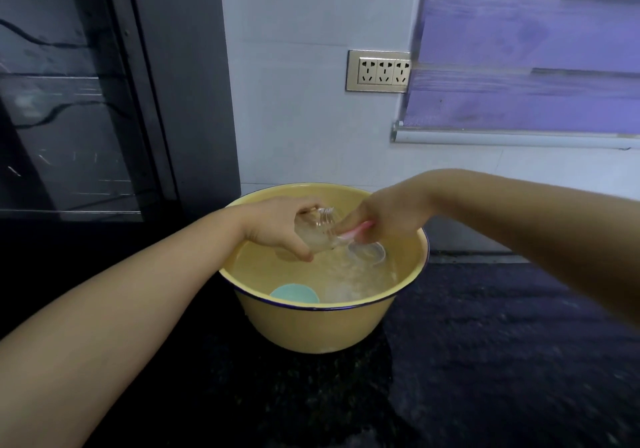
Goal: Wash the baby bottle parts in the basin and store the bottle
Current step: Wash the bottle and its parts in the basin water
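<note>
A yellow basin (pixel 311 329) with a dark blue rim stands on the black counter, filled with water. My left hand (pixel 277 224) holds a clear baby bottle (pixel 320 229) tilted over the water, its threaded neck pointing up and right. My right hand (pixel 384 217) grips a pink-handled brush (pixel 356 231) whose end goes into the bottle's mouth. A teal round cap (pixel 294 293) lies in the water near the basin's front left. A clear ring-like part (pixel 372 251) sits in the water below my right hand.
A dark glass-fronted cabinet (pixel 86 101) stands at the left. A triple wall socket (pixel 379 70) is on the white tiled wall behind the basin. A purple roller blind (pixel 526 59) hangs at the right. The black speckled counter (pixel 502 343) spreads around the basin.
</note>
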The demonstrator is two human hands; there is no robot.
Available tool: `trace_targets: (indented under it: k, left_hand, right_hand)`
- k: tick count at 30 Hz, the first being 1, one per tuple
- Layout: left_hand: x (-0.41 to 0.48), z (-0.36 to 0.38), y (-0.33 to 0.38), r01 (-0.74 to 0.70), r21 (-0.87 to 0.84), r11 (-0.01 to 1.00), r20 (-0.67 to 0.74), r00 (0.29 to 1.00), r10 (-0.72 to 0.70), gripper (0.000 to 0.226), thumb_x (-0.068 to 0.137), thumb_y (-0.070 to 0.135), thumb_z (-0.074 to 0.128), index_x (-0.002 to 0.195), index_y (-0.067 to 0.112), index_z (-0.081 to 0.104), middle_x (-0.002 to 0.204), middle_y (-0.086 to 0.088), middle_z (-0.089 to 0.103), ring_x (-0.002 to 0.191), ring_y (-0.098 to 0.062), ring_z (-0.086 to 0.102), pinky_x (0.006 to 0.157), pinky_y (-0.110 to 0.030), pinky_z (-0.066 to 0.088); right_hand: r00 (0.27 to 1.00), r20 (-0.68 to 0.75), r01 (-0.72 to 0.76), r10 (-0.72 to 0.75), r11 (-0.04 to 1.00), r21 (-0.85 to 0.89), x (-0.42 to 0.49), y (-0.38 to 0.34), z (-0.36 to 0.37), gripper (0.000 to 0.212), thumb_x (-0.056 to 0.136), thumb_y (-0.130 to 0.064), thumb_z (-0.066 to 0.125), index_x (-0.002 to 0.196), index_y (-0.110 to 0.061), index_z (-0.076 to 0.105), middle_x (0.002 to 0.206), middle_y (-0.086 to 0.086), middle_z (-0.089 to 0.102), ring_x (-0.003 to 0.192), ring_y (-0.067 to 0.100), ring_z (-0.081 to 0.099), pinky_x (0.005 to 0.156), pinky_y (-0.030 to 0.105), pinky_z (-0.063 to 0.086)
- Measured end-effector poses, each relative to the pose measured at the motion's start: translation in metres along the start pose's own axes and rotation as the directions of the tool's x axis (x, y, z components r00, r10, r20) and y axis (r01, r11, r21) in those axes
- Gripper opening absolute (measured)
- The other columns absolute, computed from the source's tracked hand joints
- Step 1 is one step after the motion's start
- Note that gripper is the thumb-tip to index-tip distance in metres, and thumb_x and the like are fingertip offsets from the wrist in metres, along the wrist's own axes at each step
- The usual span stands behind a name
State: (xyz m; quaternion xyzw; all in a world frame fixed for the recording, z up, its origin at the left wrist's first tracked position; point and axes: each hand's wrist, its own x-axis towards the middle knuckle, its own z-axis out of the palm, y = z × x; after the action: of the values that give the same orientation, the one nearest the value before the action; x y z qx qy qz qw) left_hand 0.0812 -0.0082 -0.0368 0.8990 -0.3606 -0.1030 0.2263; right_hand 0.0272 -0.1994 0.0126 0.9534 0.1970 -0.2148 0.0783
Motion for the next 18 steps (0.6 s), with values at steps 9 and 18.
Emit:
trace_targets:
  k: [9,18]
  left_hand:
    - [0.002,-0.003,-0.005,-0.048,-0.158,0.986,-0.092,0.995,0.034,0.057,0.068,0.011,0.08,0.102,0.045,0.049,0.097,0.023,0.058,0.084,0.006,0.058,0.067,-0.01,0.044]
    - [0.002,0.0,-0.007,0.049,-0.019,0.999,0.036,0.998,-0.048,0.071,0.051,0.042,0.074,0.115,0.02,0.054,0.098,0.004,0.058,0.092,-0.017,0.055,0.08,-0.03,0.045]
  right_hand:
    - [0.958,-0.287,0.133,-0.025,0.922,0.363,0.001,0.02,0.006,0.035,0.096,-0.044,0.043,0.129,-0.058,0.043,0.126,-0.004,0.061,0.114,0.019,0.057,0.099,0.033,0.043]
    - [0.861,-0.502,-0.236,-0.081,0.811,-0.536,-0.006,-0.017,0.021,0.064,0.1,-0.012,0.023,0.144,-0.054,0.002,0.103,0.009,0.053,0.066,0.027,0.05,0.045,0.03,0.026]
